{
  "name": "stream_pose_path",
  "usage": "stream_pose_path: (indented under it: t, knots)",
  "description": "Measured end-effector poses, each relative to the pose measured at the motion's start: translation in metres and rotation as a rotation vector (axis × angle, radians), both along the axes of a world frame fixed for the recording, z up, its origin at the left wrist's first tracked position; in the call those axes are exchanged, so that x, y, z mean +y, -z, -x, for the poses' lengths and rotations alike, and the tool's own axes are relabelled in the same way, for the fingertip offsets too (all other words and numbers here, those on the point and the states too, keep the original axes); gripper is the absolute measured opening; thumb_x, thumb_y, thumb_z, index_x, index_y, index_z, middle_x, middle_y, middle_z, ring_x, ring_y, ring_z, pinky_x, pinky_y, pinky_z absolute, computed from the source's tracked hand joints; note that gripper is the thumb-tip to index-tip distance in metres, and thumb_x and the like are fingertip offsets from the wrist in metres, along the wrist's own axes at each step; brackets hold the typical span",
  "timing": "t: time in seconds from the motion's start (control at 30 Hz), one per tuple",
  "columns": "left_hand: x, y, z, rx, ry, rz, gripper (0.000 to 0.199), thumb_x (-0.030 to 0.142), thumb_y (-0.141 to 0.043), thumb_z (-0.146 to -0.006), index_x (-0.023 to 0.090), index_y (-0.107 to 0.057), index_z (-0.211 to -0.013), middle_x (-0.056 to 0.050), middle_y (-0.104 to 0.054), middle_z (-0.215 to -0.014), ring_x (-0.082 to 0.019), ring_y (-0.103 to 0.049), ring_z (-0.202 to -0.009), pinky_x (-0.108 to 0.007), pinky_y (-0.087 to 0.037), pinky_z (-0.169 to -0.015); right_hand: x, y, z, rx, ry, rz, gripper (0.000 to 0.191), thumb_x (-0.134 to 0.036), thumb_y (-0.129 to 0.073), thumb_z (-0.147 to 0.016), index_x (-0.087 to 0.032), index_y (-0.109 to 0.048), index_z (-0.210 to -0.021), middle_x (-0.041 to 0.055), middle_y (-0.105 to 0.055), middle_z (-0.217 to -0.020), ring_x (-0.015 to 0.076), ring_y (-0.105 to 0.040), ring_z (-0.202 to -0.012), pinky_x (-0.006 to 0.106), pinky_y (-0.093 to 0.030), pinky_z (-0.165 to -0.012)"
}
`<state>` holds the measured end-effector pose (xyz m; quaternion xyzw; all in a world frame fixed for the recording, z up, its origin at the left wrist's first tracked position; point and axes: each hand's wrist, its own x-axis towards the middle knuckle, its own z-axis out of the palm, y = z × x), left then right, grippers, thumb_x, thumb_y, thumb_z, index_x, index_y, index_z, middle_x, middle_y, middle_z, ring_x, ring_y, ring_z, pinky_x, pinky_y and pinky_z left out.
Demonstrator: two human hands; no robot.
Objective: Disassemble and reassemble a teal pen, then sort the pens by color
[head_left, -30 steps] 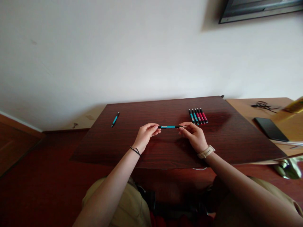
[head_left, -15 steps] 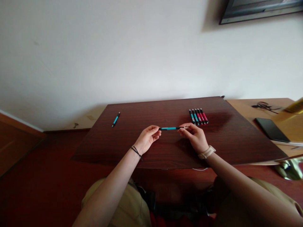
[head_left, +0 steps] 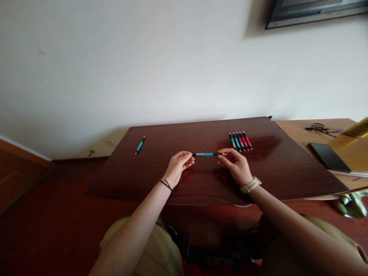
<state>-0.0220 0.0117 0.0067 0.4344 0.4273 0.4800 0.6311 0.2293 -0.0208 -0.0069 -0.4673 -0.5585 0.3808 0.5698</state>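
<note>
A blue and black pen (head_left: 204, 154) is held level above the dark table (head_left: 184, 188), its metal tip pointing right. My left hand (head_left: 180, 165) pinches its left end between thumb and fingers. At the tip end, my right hand (head_left: 235, 164) is closed on the pen's black grip. Behind my right hand lies a neat row of several pens: blue ones (head_left: 235, 142) on the left and pink ones (head_left: 245, 141) on the right. Another blue pen (head_left: 140, 145) lies alone near the table's left side.
To the right, a lighter wooden desk (head_left: 287, 130) adjoins the table and bears a black phone (head_left: 329, 157), a coiled cable (head_left: 320, 129) and a yellow object (head_left: 356, 132). A screen (head_left: 316, 13) hangs on the white wall.
The held pen has turned about its own length: a white label now shows where the dark clip was seen before. Both hands keep their grip in nearly the same place.
</note>
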Motion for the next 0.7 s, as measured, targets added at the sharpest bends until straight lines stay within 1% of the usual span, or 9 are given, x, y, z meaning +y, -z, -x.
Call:
stream_pose_path:
  t: [0.17, 0.3, 0.5, 0.6, 0.7]
  knots:
    - [-0.0023, -0.0052, -0.0018, 0.070, 0.033, -0.113, 0.031, 0.035, -0.086, -0.082, 0.014, -0.074, -0.101, -0.010, -0.077, -0.093, -0.016, -0.071, -0.083, -0.029, -0.054, -0.080, -0.0010, -0.0011, 0.0005, -0.023, 0.001, 0.034, 0.039, -0.054, -0.078, -0.087, -0.021, -0.071, -0.106, 0.0050, -0.074, -0.081, 0.0201, -0.069, -0.070, 0.033, -0.057, -0.064]
    - [-0.0025, -0.0061, -0.0027, 0.092, 0.025, -0.167, 0.028, 0.034, -0.084, -0.083, 0.013, -0.075, -0.100, -0.010, -0.078, -0.091, -0.017, -0.071, -0.083, -0.030, -0.054, -0.080, -0.0012, 0.0007, -0.0003, 0.003, -0.016, 0.048, 0.038, -0.054, -0.078, -0.088, -0.020, -0.071, -0.103, 0.0062, -0.075, -0.086, 0.0183, -0.068, -0.070, 0.031, -0.055, -0.064]
    - [-0.0020, -0.0052, -0.0028, 0.102, 0.005, -0.135, 0.030, 0.038, -0.083, -0.085, 0.014, -0.076, -0.101, -0.011, -0.078, -0.092, -0.017, -0.072, -0.081, -0.029, -0.054, -0.077, -0.0008, -0.0003, 0.0005, -0.010, -0.010, 0.057, 0.037, -0.054, -0.076, -0.089, -0.020, -0.070, -0.102, 0.0052, -0.074, -0.084, 0.0173, -0.067, -0.068, 0.030, -0.054, -0.063]
    - [-0.0012, -0.0052, -0.0026, 0.057, 0.008, -0.112, 0.033, 0.043, -0.079, -0.088, 0.014, -0.077, -0.103, -0.012, -0.079, -0.096, -0.017, -0.072, -0.082, -0.028, -0.054, -0.076, -0.0002, -0.0023, 0.0013, -0.006, 0.001, 0.063, 0.040, -0.054, -0.077, -0.088, -0.020, -0.070, -0.106, 0.0049, -0.074, -0.084, 0.0165, -0.065, -0.065, 0.029, -0.053, -0.060]
    - [-0.0012, -0.0065, -0.0025, -0.008, 0.016, -0.080, 0.032, 0.043, -0.079, -0.088, 0.014, -0.078, -0.103, -0.011, -0.079, -0.097, -0.015, -0.071, -0.081, -0.027, -0.054, -0.076, 0.0002, -0.0030, 0.0014, -0.006, 0.004, 0.060, 0.040, -0.053, -0.077, -0.088, -0.020, -0.070, -0.108, 0.0049, -0.074, -0.085, 0.0165, -0.065, -0.065, 0.029, -0.052, -0.059]
